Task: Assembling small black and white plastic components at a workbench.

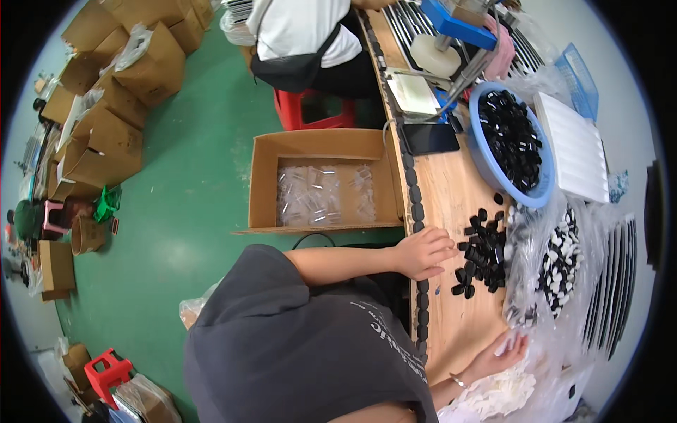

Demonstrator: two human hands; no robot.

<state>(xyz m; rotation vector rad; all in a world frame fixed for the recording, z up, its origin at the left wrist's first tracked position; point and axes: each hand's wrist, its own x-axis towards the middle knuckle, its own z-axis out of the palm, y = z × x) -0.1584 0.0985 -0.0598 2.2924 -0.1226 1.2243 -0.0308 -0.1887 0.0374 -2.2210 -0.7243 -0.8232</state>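
Observation:
My left hand [425, 253] rests at the near edge of the wooden table [446, 190], fingers loosely spread, with nothing visible in it. Just beyond its fingertips lies a loose pile of small black caps [485, 250]. My right hand [502, 354] is farther right over clear plastic, above a heap of whitish thin pieces [502, 393]. Its fingers are apart and slightly bent; a pale patch shows by the thumb, too small to tell. A clear plastic bag [518, 303] with black and white small parts [560, 264] lies beyond the caps.
A blue basin [479, 151] full of black caps stands beside a white ribbed tray [575, 148]. A phone [430, 139] lies near the table edge. An open cardboard box [324, 141] of clear plastic parts stands to my left. Another person [303, 32] sits farther along.

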